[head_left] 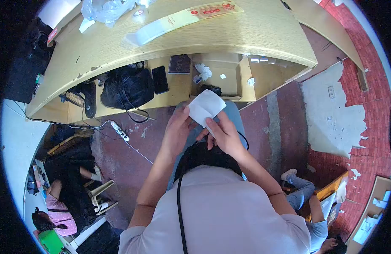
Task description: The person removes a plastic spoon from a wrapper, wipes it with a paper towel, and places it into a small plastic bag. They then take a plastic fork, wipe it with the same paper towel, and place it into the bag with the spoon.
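Observation:
A small white square of paper (206,106) is held above my lap between both hands. My left hand (177,125) grips its left corner, thumb on top and fingers partly behind it. My right hand (223,133) pinches the lower right edge, with the thumb on the paper's face. Beyond the paper, an open cardboard box (233,67) in the desk's shelf holds crumpled white tissue (203,72) and a small dark object (210,89).
The wooden desk (271,34) carries a plastic bag (104,10) and a long packet (187,19). Its shelf holds a black bag (128,86) and a phone (160,79). A power strip (119,131) lies on the floor. One person (62,216) sits at left, another (316,233) at right.

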Demonstrator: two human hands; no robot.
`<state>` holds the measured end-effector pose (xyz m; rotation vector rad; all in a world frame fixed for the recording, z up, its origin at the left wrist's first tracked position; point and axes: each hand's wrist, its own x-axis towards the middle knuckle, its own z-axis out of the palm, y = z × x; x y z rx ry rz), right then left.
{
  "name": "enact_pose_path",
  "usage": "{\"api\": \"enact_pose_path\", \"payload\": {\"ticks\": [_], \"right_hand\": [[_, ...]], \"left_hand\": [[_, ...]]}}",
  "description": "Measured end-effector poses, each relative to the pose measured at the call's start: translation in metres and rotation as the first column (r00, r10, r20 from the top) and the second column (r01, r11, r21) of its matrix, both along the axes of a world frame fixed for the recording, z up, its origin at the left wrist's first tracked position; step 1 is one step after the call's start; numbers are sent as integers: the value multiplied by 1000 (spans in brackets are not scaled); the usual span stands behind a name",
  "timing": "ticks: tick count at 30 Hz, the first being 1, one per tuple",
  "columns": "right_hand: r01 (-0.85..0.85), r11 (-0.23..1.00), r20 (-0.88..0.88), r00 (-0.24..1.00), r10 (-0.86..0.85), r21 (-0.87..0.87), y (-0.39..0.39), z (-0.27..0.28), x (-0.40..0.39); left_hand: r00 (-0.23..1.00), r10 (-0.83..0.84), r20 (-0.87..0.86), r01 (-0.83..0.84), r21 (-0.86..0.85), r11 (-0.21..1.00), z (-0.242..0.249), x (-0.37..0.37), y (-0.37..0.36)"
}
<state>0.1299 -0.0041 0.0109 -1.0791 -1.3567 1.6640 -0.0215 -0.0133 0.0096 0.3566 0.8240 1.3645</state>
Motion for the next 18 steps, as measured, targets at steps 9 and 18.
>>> {"api": "enact_pose_path", "payload": {"ticks": [9, 18], "right_hand": [[-18, 999, 65, 998, 16, 32, -2, -9, 1], [-38, 998, 92, 995, 43, -55, -2, 7, 1]], "left_hand": [[934, 83, -347, -65, 63, 996, -14, 10, -3], [901, 170, -398, -153, 73, 986, -13, 17, -2]]}}
